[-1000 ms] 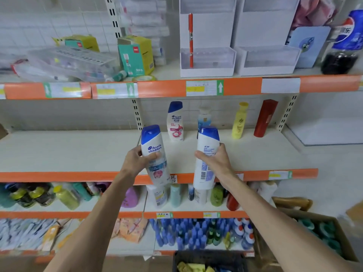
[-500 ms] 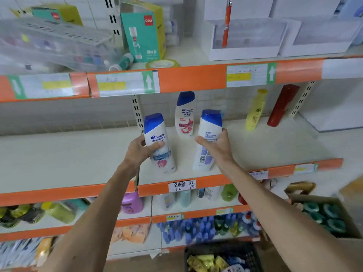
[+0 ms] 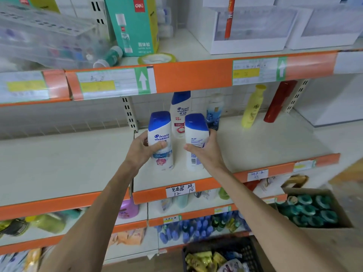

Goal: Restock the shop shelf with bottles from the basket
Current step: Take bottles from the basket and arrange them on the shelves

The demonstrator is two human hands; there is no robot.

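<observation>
Head camera shows your left hand (image 3: pixel 139 152) wrapped around the left shampoo bottle (image 3: pixel 161 134) and your right hand (image 3: pixel 209 153) gripping the right shampoo bottle (image 3: pixel 195 132), both upright side by side at the front of the middle shelf (image 3: pixel 265 146), with the basket (image 3: pixel 220 246) below.

Two held bottles (image 3: pixel 160 140) side by side on shelf (image 3: pixel 255 146), third bottle (image 3: pixel 179 114) behind.

The cream, orange-edged shelf (image 3: pixel 265 146) carries a rear shampoo bottle (image 3: pixel 179 114). Just before it stand a left bottle (image 3: pixel 160 132) and a right bottle (image 3: pixel 196 134). To its right are a clear blue bottle (image 3: pixel 215 112), a yellow bottle (image 3: pixel 252 108) and a leaning red tube (image 3: pixel 279 103).
</observation>
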